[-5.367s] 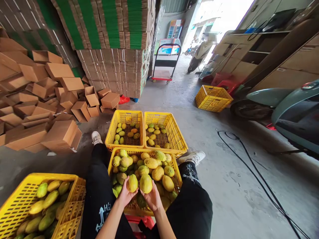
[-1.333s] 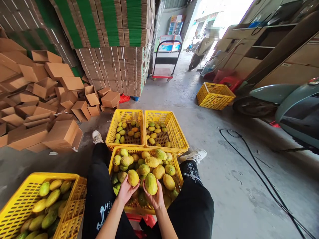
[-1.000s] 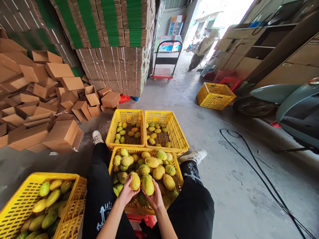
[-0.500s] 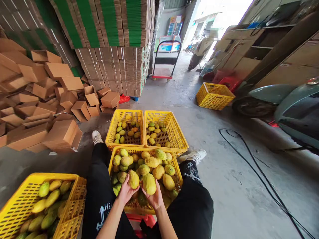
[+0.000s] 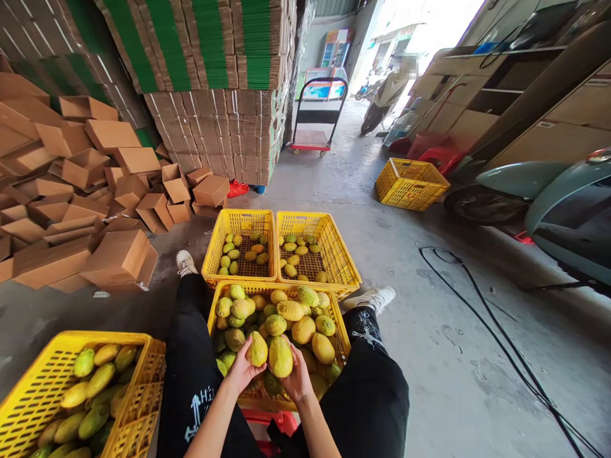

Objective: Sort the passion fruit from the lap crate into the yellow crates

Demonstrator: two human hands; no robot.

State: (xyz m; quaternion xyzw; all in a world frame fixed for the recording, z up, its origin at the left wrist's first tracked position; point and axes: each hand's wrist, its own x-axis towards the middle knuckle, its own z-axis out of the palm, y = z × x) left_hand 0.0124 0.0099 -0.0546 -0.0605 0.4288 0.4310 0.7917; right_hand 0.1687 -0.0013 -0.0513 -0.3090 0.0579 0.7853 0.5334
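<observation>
My left hand (image 5: pixel 242 370) is closed round the side of a yellow-green papaya (image 5: pixel 257 350). In my right hand (image 5: pixel 296 375) sits a second, slightly larger papaya (image 5: pixel 280 357), gripped from its right side. Both fruits are held side by side just above a yellow plastic crate (image 5: pixel 343 338) between my legs, which is heaped with papayas (image 5: pixel 303 330). Beyond it stand two joined-up yellow crates, the left one (image 5: pixel 209 264) and the right one (image 5: pixel 344 259), each with papayas scattered on its bottom.
Another yellow crate (image 5: pixel 33 375) of papayas is by my left leg. Cardboard boxes (image 5: pixel 114 257) lie piled at the left, beside tall stacks of flattened cartons (image 5: pixel 214 130). A hand trolley (image 5: pixel 312 138), a yellow crate (image 5: pixel 410 184), a scooter (image 5: pixel 563 203) and a black cable (image 5: pixel 487 312) are farther off.
The papaya in my right hand has shifted slightly left and up and is turned a little. My left hand and its papaya have barely moved.
</observation>
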